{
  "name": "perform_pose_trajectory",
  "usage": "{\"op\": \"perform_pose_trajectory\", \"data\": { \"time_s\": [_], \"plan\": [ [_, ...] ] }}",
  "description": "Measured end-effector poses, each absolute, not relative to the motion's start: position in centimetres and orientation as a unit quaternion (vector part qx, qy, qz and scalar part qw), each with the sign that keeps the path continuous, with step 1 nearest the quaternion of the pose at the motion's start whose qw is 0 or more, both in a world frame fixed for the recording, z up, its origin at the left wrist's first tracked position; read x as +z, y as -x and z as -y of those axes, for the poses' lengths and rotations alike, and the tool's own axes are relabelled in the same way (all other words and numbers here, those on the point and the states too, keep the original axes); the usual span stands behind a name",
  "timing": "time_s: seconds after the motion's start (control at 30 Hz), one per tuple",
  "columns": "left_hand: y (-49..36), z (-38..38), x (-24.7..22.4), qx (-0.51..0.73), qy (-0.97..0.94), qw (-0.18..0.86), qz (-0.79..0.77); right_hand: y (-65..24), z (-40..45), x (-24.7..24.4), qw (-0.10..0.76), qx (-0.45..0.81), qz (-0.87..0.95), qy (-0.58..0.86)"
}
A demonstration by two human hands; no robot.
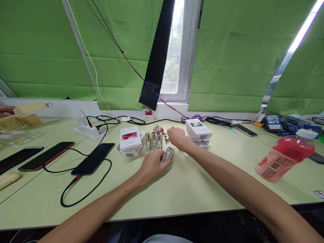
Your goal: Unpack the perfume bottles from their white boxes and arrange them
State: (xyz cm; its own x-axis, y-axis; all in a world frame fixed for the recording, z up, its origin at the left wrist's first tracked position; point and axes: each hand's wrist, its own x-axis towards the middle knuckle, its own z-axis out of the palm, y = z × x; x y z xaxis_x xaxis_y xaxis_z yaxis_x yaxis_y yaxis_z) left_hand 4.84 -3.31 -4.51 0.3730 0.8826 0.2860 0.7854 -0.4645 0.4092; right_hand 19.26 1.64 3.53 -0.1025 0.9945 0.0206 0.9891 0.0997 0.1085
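My left hand (153, 164) is closed around a clear, rounded glass perfume bottle (167, 154), tilted just above the table. The fingers of my right hand (178, 137) are curled at a small gold bottle cap (166, 137); most of the grip is hidden behind the hand. Beside my left hand, several small glass bottles (154, 141) stand upright in a cluster with gold and silver caps. Behind them sits a rounded pink-red bottle (158, 129). White boxes with a red flower picture (130, 139) are stacked at the left, and white boxes with a white flower picture (198, 129) at the right.
A black phone (93, 158) with a looping cable lies at the left, near a white power strip (88, 131). On the right a pink drink bottle (286, 155) stands tilted in view. Another person's hand (6, 110) shows at the far left.
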Motion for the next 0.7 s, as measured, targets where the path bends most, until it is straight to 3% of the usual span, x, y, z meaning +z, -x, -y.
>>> {"op": "perform_pose_trajectory", "data": {
  "time_s": [0.7],
  "plan": [
    [-4.9, 3.5, -4.4, 0.232, -0.817, 0.093, -0.52, -20.0, 0.6, -0.4, 0.061, 0.006, -0.76, -0.647]
  ]
}}
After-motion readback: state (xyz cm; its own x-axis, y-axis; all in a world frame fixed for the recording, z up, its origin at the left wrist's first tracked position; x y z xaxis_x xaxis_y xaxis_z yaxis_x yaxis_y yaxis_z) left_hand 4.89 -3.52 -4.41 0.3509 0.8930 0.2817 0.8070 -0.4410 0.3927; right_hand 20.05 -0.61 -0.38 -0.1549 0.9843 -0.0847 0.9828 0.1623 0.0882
